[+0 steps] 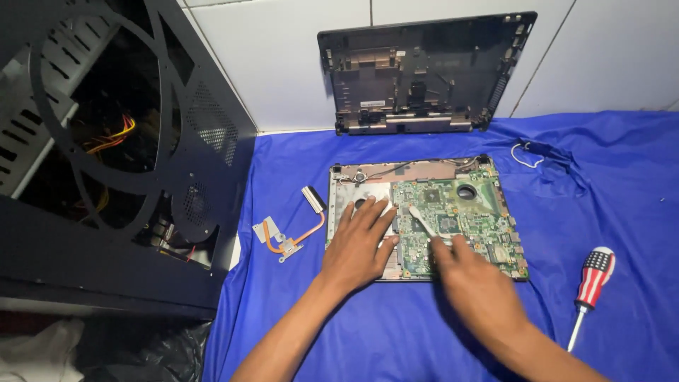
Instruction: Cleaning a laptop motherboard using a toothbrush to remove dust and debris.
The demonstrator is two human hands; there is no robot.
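An opened laptop base (pixel 424 168) with a green motherboard (pixel 488 219) lies on a blue cloth (pixel 396 332). My left hand (pixel 357 244) rests flat on the left part of the base, fingers spread, holding nothing. My right hand (pixel 470 279) is over the board's front edge and grips a thin white stick-like tool (pixel 421 219), whose tip lies on the board near a chip.
A copper heat pipe with heatsink (pixel 293 230) lies left of the laptop. A screwdriver with a striped handle (pixel 590 286) lies at the right. A black laptop cover (pixel 424 71) leans on the tiled wall. An open black computer case (pixel 106 155) stands at the left. A small white wire (pixel 525 155) lies near the back.
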